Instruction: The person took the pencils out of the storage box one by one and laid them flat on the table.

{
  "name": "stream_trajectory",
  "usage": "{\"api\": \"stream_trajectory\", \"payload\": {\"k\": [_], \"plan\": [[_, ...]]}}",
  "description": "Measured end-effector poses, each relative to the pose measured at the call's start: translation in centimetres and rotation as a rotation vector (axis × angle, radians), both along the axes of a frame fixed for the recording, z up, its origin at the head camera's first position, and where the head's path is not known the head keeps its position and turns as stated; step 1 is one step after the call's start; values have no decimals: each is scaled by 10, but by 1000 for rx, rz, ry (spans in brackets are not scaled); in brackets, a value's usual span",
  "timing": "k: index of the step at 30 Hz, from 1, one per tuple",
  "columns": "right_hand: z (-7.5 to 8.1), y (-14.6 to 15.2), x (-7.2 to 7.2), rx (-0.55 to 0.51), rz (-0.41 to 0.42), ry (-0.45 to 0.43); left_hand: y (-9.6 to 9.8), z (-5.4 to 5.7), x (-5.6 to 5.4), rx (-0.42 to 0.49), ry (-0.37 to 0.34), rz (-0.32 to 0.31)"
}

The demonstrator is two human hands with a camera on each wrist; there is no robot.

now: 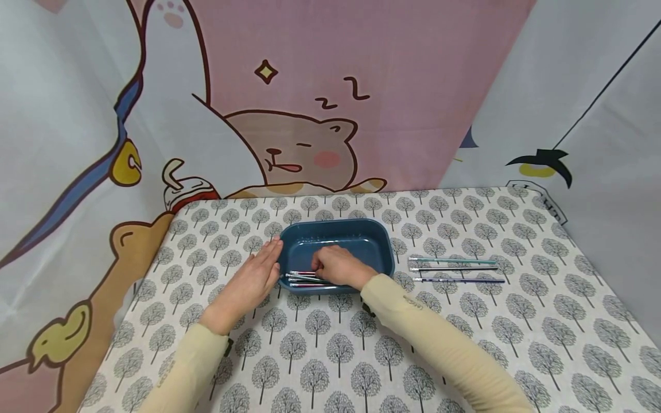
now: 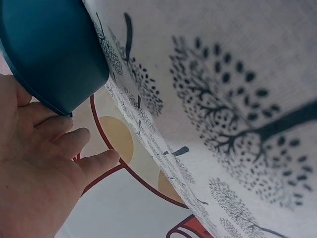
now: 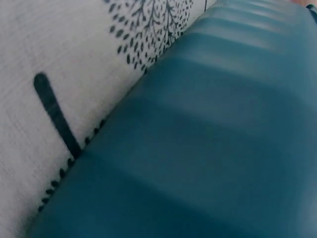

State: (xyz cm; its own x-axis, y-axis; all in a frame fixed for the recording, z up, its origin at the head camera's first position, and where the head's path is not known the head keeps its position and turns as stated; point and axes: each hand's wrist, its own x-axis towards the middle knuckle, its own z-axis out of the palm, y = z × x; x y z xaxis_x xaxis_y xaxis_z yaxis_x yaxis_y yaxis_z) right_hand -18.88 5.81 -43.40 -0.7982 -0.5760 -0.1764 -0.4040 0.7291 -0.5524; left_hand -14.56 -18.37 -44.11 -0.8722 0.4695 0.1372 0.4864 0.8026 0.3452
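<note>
A dark blue plastic basin [image 1: 384,244] stands on the cloth. Several slim pencils [image 1: 310,285] lie side by side along its near side, their metal-banded ends toward the left. My right hand [image 1: 341,265] reaches into the basin from the right, its fingers curled down and pinching a pencil; the fingertips are partly hidden. Against the basin's left rim rests my left hand [image 1: 256,274] with fingers extended. In the left wrist view the left hand [image 2: 44,158] touches the rim of the basin [image 2: 54,49]. The right wrist view shows only the basin's outer wall [image 3: 198,139] beside the cloth.
Three pencils, one teal [image 1: 454,261], one black [image 1: 457,268] and one dark purple [image 1: 459,280], lie in parallel on the tree-patterned tablecloth [image 1: 341,355] right of the basin. A curtain with cartoon animals [image 1: 413,86] hangs behind the table and along both sides.
</note>
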Motion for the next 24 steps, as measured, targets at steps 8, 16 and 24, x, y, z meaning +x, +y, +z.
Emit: {"api": "stream_trajectory", "payload": {"k": [8, 16, 24], "plan": [[0, 0, -1, 11, 3, -2, 0, -1, -2, 1, 7, -2], [0, 1, 0, 17, -11, 8, 1, 0, -1, -1, 2, 0], [1, 3, 1, -40, -32, 14, 1, 0, 0, -5, 4, 2]]}}
